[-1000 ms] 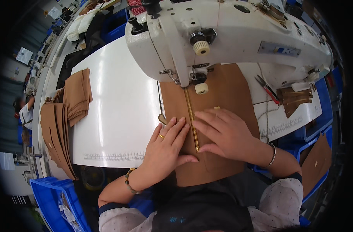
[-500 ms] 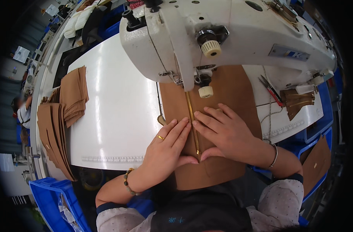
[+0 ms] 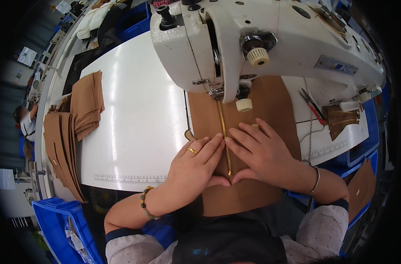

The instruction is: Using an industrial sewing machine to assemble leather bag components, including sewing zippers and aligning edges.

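A large brown panel [image 3: 271,101] lies under the head of a white sewing machine [image 3: 293,39]. Down its middle runs a gold-toothed zipper [image 3: 224,123], its upper end going in below the needle area. My left hand [image 3: 196,163] presses on the panel along the zipper's left side, fingers stretched out. Flat on the other side rests my right hand [image 3: 264,154], its fingers spread. Both thumbs point toward each other by the zipper's lower end. The needle and presser foot are hidden behind the machine head.
Stacks of brown pieces [image 3: 60,145] lie at the table's left. Red-handled scissors [image 3: 312,108] and a bundle of zipper pieces [image 3: 341,121] are on the right. Blue crates [image 3: 62,224] stand at both sides. A person [image 3: 27,121] sits far left.
The view has shifted slightly, so the machine and panel appear a little further right. My hands stay on the panel beside the zipper, with the left fingers drawn slightly more together.
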`<action>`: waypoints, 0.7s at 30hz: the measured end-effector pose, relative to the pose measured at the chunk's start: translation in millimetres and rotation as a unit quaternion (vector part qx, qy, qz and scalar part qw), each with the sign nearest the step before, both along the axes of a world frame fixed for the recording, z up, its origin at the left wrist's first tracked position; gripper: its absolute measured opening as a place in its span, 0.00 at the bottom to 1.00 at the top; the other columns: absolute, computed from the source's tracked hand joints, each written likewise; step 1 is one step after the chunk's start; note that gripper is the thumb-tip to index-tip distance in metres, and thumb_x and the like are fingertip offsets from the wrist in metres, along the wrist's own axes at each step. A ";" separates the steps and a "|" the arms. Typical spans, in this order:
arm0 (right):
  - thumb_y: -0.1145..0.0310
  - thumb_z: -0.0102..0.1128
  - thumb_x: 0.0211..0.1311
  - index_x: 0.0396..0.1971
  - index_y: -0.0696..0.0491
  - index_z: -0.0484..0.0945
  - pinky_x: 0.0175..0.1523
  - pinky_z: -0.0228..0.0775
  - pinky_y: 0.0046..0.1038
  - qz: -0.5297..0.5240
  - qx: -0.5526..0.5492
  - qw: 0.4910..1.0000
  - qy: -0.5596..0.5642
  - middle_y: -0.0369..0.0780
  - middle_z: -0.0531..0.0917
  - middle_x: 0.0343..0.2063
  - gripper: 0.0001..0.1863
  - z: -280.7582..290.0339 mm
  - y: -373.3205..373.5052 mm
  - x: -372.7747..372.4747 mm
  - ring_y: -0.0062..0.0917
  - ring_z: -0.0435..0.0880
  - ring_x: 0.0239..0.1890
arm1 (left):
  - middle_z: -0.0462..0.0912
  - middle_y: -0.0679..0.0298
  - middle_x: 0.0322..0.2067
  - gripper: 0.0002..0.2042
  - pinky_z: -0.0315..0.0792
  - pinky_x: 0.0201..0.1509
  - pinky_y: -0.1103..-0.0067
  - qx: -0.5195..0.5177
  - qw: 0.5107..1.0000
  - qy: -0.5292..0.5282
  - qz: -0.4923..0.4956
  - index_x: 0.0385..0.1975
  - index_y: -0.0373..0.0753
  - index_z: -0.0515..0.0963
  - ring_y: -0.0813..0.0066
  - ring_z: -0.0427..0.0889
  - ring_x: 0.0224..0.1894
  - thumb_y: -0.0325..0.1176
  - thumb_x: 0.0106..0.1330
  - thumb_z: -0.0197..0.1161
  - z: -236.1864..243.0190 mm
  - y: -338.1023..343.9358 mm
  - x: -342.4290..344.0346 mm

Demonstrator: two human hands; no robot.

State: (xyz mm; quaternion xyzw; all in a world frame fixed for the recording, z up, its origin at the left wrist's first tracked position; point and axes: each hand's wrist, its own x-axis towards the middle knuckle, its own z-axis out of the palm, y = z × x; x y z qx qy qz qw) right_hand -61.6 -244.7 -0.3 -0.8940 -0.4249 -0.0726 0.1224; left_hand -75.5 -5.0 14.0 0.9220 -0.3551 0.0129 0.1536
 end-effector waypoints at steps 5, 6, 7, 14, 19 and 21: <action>0.36 0.68 0.47 0.58 0.57 0.79 0.70 0.64 0.51 -0.010 0.003 1.000 -0.023 0.44 0.77 0.59 0.45 -2.3 1.7 9.5 0.39 0.74 0.63 | 0.77 0.59 0.64 0.42 0.70 0.67 0.62 0.010 1.000 -0.024 0.000 0.59 0.32 0.78 0.59 0.77 0.61 0.56 0.46 0.74 -2.8 0.7 11.9; 0.35 0.67 0.47 0.58 0.57 0.79 0.69 0.64 0.50 -0.009 -0.001 1.000 -0.025 0.44 0.77 0.59 0.45 -2.8 1.8 12.8 0.39 0.74 0.63 | 0.77 0.59 0.64 0.42 0.70 0.67 0.62 0.003 1.000 -0.029 0.000 0.59 0.32 0.78 0.59 0.77 0.61 0.56 0.46 0.74 -3.7 1.0 15.6; 0.35 0.67 0.48 0.58 0.57 0.79 0.69 0.65 0.50 -0.012 -0.008 1.000 -0.020 0.44 0.77 0.59 0.45 -3.4 1.9 16.1 0.39 0.74 0.63 | 0.77 0.59 0.64 0.42 0.69 0.68 0.60 0.011 0.999 -0.031 0.001 0.59 0.32 0.78 0.60 0.77 0.61 0.58 0.47 0.72 -4.4 1.6 19.3; 0.38 0.68 0.48 0.57 0.58 0.79 0.69 0.66 0.48 -0.010 0.007 0.999 -0.042 0.43 0.78 0.56 0.43 -6.8 3.5 41.0 0.39 0.74 0.63 | 0.77 0.62 0.63 0.43 0.67 0.69 0.61 0.009 0.999 -0.046 0.013 0.59 0.34 0.79 0.61 0.77 0.58 0.58 0.45 0.73 -4.9 2.1 43.7; 0.40 0.69 0.48 0.51 0.56 0.81 0.69 0.65 0.47 -0.006 0.021 0.999 -0.028 0.43 0.79 0.52 0.38 -10.0 3.8 57.1 0.39 0.74 0.62 | 0.79 0.63 0.59 0.43 0.69 0.66 0.64 0.011 0.999 -0.034 0.024 0.60 0.34 0.79 0.60 0.77 0.57 0.58 0.45 0.73 -5.4 2.8 59.9; 0.40 0.69 0.49 0.50 0.56 0.82 0.69 0.65 0.47 -0.008 0.017 0.999 -0.040 0.43 0.79 0.51 0.37 -12.2 4.2 61.5 0.40 0.74 0.62 | 0.78 0.61 0.57 0.43 0.69 0.67 0.59 0.005 0.999 -0.037 0.029 0.60 0.33 0.78 0.61 0.78 0.56 0.59 0.47 0.72 -6.4 3.0 65.9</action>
